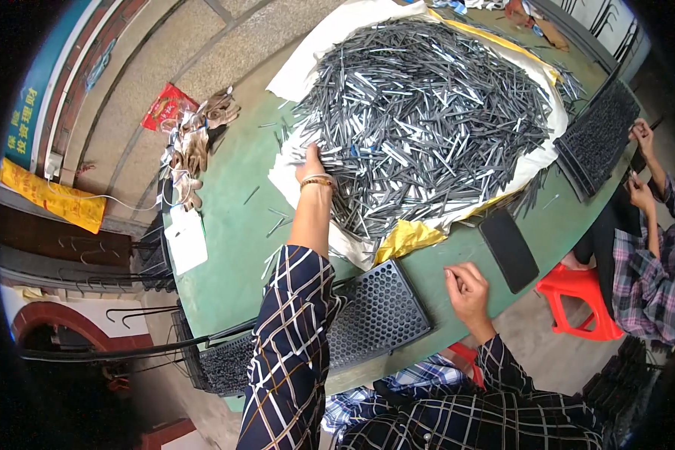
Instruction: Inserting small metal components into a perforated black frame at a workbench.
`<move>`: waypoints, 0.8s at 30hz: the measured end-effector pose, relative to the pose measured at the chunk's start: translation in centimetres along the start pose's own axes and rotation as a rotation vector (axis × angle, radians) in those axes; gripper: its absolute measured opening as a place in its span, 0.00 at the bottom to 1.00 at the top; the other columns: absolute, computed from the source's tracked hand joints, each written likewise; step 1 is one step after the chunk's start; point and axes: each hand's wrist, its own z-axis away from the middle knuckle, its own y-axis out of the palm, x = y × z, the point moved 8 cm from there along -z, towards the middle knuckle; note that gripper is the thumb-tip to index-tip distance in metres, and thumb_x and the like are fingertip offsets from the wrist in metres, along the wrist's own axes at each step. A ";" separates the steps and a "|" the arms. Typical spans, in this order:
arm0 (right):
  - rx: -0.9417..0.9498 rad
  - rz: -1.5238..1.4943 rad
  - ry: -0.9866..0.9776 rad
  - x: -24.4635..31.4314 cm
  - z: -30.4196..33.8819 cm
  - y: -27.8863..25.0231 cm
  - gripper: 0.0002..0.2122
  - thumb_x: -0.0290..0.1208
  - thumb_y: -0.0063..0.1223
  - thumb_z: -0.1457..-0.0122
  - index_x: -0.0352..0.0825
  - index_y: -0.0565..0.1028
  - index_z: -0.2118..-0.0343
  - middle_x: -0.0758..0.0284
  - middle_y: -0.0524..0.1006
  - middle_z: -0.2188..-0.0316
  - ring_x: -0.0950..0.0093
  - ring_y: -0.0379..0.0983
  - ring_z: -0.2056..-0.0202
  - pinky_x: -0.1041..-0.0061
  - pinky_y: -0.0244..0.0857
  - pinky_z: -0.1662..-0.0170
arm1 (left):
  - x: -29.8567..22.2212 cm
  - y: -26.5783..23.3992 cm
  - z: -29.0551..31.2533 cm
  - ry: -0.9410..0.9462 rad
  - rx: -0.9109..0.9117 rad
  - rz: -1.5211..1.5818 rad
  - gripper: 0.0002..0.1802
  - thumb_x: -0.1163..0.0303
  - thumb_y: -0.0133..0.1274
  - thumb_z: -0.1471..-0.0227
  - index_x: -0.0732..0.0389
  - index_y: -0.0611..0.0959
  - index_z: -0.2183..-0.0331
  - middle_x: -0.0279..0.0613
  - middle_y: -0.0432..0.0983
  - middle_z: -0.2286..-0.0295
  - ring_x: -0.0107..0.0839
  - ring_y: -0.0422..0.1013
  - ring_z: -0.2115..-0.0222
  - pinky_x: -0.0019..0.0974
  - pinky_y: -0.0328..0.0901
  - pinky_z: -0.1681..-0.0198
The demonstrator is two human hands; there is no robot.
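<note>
Plainly, the head view showed the left hand point(311, 159) at the left edge of a heap of thin dark sticks point(435, 112), which lay on a white and yellow sheet point(296, 71) spread over the green surface point(232, 240). Its fingers touched the heap, but whether they gripped any sticks could not be told. The right hand point(469, 296) was between a black, holed tray point(382, 315) and a phone point(509, 250), its fingers loosely curled; whether they were closed could not be told. Gloves point(193, 154) lay at the surface's left edge.
</note>
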 end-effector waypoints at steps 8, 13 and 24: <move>0.029 -0.032 0.021 0.9 0.0 0.4 0.03 0.17 0.52 0.49 0.28 0.76 0.72 0.69 0.71 0.77 0.86 0.58 0.83 0.84 0.51 0.82 | -4.9 -1.1 3.4 0.821 -0.070 -0.404 0.24 0.67 0.62 0.60 0.72 0.73 0.63 0.49 0.75 0.69 0.36 0.71 0.70 0.36 0.65 0.62; 0.021 -0.027 0.015 0.7 0.0 0.3 0.03 0.17 0.52 0.49 0.28 0.76 0.72 0.69 0.71 0.77 0.86 0.58 0.83 0.84 0.50 0.82 | -3.6 -1.3 3.4 0.786 -0.137 -0.382 0.27 0.67 0.63 0.62 0.72 0.73 0.61 0.50 0.75 0.66 0.39 0.72 0.67 0.37 0.64 0.59; 0.006 -0.033 0.022 0.6 -0.1 0.2 0.03 0.17 0.52 0.49 0.28 0.76 0.72 0.69 0.71 0.77 0.86 0.58 0.83 0.85 0.50 0.82 | -2.7 0.1 3.8 0.707 0.041 -0.486 0.26 0.66 0.61 0.59 0.75 0.73 0.61 0.48 0.76 0.68 0.33 0.71 0.70 0.34 0.65 0.62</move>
